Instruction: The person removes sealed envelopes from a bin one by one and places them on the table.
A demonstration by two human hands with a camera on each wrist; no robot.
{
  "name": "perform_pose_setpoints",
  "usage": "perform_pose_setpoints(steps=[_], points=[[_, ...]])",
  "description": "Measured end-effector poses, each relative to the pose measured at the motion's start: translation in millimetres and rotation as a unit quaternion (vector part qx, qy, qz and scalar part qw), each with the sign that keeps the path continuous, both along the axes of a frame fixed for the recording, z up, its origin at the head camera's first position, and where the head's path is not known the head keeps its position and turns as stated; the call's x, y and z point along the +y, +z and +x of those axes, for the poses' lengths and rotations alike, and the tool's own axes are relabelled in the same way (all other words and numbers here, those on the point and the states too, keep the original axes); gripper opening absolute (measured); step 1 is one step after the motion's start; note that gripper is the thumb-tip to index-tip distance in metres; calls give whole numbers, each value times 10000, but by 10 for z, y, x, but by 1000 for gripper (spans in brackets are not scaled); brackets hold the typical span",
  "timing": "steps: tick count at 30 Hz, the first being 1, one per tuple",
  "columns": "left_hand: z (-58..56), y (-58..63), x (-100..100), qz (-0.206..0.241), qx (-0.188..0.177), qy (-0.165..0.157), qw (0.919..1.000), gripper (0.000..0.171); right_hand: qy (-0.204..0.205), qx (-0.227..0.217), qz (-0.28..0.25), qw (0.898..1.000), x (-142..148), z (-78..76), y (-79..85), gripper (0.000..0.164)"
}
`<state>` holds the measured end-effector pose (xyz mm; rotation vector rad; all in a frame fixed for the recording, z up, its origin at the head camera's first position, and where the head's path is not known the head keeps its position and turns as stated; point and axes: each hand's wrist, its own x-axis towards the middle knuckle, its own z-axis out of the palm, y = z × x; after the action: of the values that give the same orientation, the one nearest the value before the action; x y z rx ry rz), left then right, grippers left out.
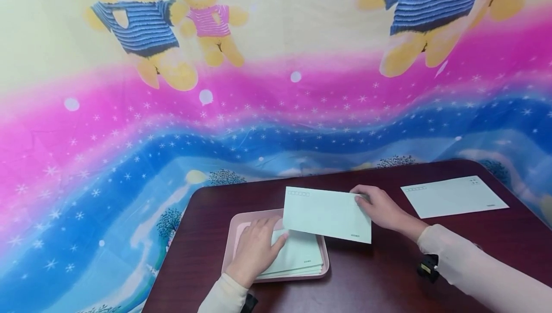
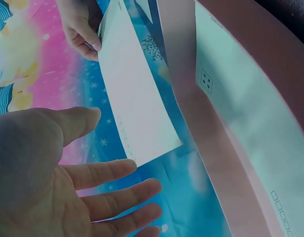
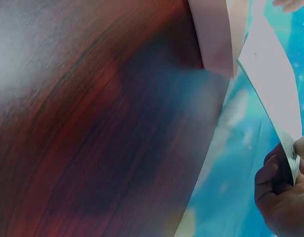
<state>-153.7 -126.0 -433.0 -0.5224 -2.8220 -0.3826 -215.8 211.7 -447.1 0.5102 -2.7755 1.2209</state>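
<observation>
My right hand (image 1: 379, 206) pinches a pale envelope (image 1: 325, 214) at its upper right corner, thumb on the front and curled fingers behind. The envelope is held up over the right side of a pink tray (image 1: 326, 255). My left hand (image 1: 256, 246) is over the tray's left part, its fingers (image 2: 122, 197) extended and spread apart in the left wrist view, gripping nothing. The held envelope's left end is close to its fingertips. Inside the tray lies a stack of envelopes (image 1: 299, 250), partly hidden by the left hand and the held envelope.
Another envelope (image 1: 454, 197) lies flat at the right of the dark red wooden table (image 1: 362, 274), beyond the right forearm. Behind the table hangs a colourful cloth (image 1: 276, 111) printed with bears and snowflakes. Each wrist wears a black strap.
</observation>
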Motion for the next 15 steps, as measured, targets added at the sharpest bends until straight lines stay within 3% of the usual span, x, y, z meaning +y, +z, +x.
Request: perform_pose_setpoints(steps=[15], points=[[-15, -34, 117, -36, -184, -58, 9998, 47, -156, -45, 80, 9998, 309, -47, -28, 22]])
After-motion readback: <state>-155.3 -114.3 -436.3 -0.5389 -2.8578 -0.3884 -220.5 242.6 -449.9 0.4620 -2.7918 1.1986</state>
